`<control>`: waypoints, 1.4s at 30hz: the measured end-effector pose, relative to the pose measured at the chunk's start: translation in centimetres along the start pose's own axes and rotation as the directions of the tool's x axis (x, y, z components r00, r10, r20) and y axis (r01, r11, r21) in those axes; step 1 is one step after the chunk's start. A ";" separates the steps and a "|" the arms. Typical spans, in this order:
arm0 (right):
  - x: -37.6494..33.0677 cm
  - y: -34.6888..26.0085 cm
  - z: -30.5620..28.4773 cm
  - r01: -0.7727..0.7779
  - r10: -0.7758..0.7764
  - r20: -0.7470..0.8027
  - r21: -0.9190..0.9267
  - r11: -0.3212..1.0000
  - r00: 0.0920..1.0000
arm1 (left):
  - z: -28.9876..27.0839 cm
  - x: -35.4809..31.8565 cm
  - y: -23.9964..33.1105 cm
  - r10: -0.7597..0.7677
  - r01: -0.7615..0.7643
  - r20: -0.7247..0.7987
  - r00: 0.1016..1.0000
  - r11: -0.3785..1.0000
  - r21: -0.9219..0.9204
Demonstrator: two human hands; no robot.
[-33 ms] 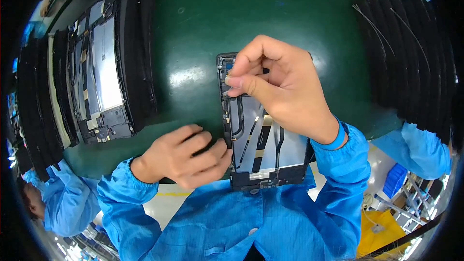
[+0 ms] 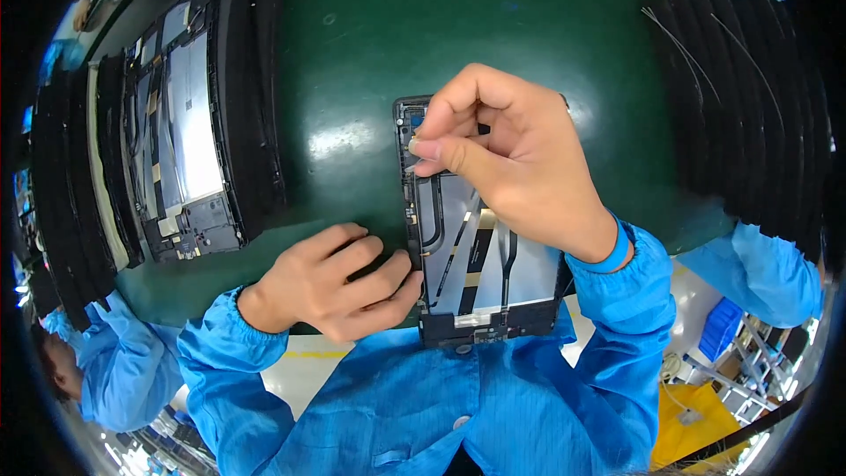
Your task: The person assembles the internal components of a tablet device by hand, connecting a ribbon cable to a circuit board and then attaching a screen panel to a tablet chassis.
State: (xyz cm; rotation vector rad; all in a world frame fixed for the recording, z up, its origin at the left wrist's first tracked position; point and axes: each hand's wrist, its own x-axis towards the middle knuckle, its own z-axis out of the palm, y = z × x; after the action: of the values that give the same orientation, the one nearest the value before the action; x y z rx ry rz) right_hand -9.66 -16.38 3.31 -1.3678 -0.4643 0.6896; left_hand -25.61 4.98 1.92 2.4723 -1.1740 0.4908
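Note:
An opened tablet (image 2: 533,286), its back off, lies lengthwise in front of me at the table's near edge. Silvery plates, black cables and tan tape show inside it. My right hand (image 2: 520,154) reaches over its upper part, thumb and forefinger pinched together at the upper left corner area. Whatever is between those fingertips is too small to make out. Beside the tablet's lower left edge is my left hand (image 2: 339,286), fingers half bent and apart, with nothing visible in them. Its fingertips are at or against the tablet's side.
Another opened tablet (image 2: 194,115) leans among black foam dividers (image 2: 256,106) on the left. More black foam strips (image 2: 731,115) with thin pale wires stand at the right. The green table (image 2: 352,44) lies between them. Blue-sleeved people (image 2: 132,370) sit nearby on both sides.
My left hand has shifted very slightly, its fingers a little higher and a bit more spread. My right hand and the tablet have stayed in place.

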 end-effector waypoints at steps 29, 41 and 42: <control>0.2 0.3 -0.2 -0.016 0.016 -0.011 -0.061 0.998 1.000 | 0.0 0.4 0.3 -0.040 0.036 0.025 0.999 0.989 0.144; 0.3 0.2 -0.1 -0.024 0.023 -0.016 -0.049 0.998 1.000 | 0.2 1.0 -0.5 0.004 -0.004 0.001 1.000 0.996 0.093; 0.3 0.3 -0.1 -0.023 0.022 -0.013 -0.051 0.998 1.000 | 0.3 1.1 -0.6 0.002 -0.002 -0.001 1.000 0.995 0.096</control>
State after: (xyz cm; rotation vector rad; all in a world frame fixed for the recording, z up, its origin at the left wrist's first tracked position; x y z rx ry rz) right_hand -9.43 -16.21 3.02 -1.4268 -0.4607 0.6913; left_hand -24.41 4.47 2.02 2.5518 -1.1785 0.5612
